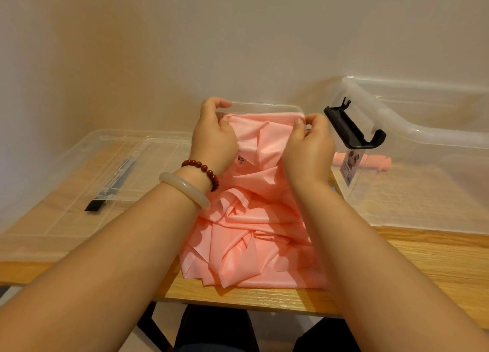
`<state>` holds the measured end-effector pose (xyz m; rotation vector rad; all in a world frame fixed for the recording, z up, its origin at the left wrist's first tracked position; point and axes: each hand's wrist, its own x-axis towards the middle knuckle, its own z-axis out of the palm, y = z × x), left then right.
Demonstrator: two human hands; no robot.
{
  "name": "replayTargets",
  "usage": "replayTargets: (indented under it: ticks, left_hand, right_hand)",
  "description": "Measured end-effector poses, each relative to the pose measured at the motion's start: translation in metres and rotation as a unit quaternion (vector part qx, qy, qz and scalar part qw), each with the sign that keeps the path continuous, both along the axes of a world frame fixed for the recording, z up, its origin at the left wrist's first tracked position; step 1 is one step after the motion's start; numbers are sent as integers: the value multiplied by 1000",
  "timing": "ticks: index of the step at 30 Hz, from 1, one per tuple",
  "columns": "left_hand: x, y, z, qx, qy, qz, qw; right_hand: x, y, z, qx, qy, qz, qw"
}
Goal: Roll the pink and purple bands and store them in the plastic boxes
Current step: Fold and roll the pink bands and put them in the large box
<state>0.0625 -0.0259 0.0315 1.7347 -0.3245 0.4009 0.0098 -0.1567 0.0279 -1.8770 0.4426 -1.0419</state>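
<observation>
Both hands were on the far edge of the pink band [254,227]. The left hand [211,137] pinched the far-left corner between thumb and curled fingers. The right hand [309,145] pinched the far-right corner the same way, fingers narrow. The edge was held taut between them, just in front of a low clear box [264,107].

The rest of the band lay crumpled in folds on the wooden table [397,259], reaching the near edge. A large plastic box [423,129] with a black latch [352,129] stood to the right, with one rolled pink band [381,164] inside. A clear lid [79,166] lay flat at left. No purple band was in view.

Judged step: starting the roll from the far end.

Risks:
- The heap was not smoothed, so creases would likely roll in and make a lumpy or skewed roll.
- Uneven pull from the two pinches could make the roll cone to one side.
- The thin sheet looked slick and might slip from the pinch.
- The near end sat at the table edge, so a tug could drop it off.
</observation>
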Motion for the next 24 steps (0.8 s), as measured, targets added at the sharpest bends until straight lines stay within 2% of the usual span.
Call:
replayTargets:
  ticks: [2,4,7,9,12,16,19,24]
  left_hand:
    - [0,3,3,-16,-17,-6,1000]
    - [-1,5,5,-18,-5,-53,998]
    - [1,9,6,14,9,-110,994]
    - [3,11,7,51,-12,-96,994]
    - [7,13,13,95,-38,-46,994]
    - [15,15,17,103,-3,-5,995]
    - [16,14,16,76,-10,15,997]
    - [19,13,18,-61,-10,2,998]
  right_hand:
    - [1,-3,4,6,-7,4,1000]
    - [1,-4,5,14,-7,13,1000]
    - [5,-2,7,46,-3,23,999]
    - [10,-2,9,58,-1,20,998]
    - [13,-5,11,26,7,16,1000]
    - [12,-11,17,19,12,22,1000]
    - [11,-9,23,43,30,60,997]
    - [7,-4,23,74,2,143,987]
